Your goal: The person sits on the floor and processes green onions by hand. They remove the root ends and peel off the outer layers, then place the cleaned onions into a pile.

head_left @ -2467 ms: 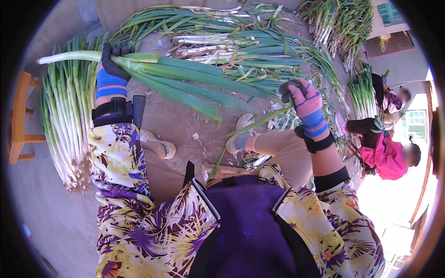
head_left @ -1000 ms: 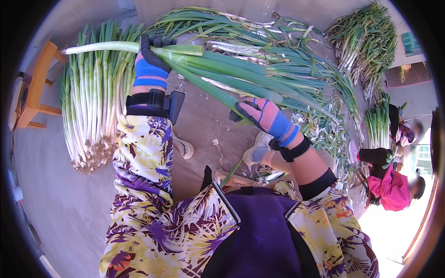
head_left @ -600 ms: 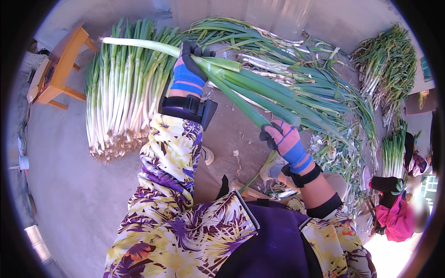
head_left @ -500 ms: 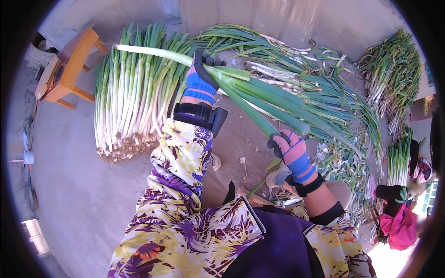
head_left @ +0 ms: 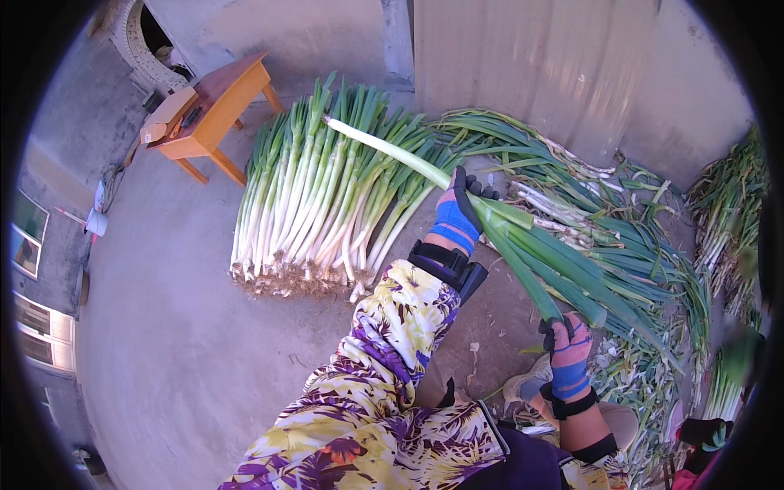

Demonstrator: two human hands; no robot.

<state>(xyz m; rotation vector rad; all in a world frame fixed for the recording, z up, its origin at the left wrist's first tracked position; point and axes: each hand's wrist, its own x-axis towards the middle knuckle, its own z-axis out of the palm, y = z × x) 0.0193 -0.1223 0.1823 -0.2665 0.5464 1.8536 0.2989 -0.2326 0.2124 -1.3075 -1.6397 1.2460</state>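
Note:
A long green onion (head_left: 384,149) slants across the air in front of me, its white root end up to the left and its wide green leaves spreading down to the right. My left hand (head_left: 459,211), in a blue, black-fingered work glove, is closed round the stalk where white turns to green. Lower right, my right hand (head_left: 569,347), in a pink and blue glove, pinches the end of one leaf. A thick row of green onions (head_left: 306,212) lies beyond my left forearm, roots toward me, leaves away.
Loose green onions and leaves (head_left: 563,196) cover the ground at the far right, with leaf scraps (head_left: 637,384) nearer me. Another heap (head_left: 727,212) leans at the right wall. An orange-brown wooden table (head_left: 216,106) with a cardboard box (head_left: 167,114) stands at the back left.
My view has swung left, so the scene sits farther right and lower. Both hands keep hold of the same green onion in nearly the same pose.

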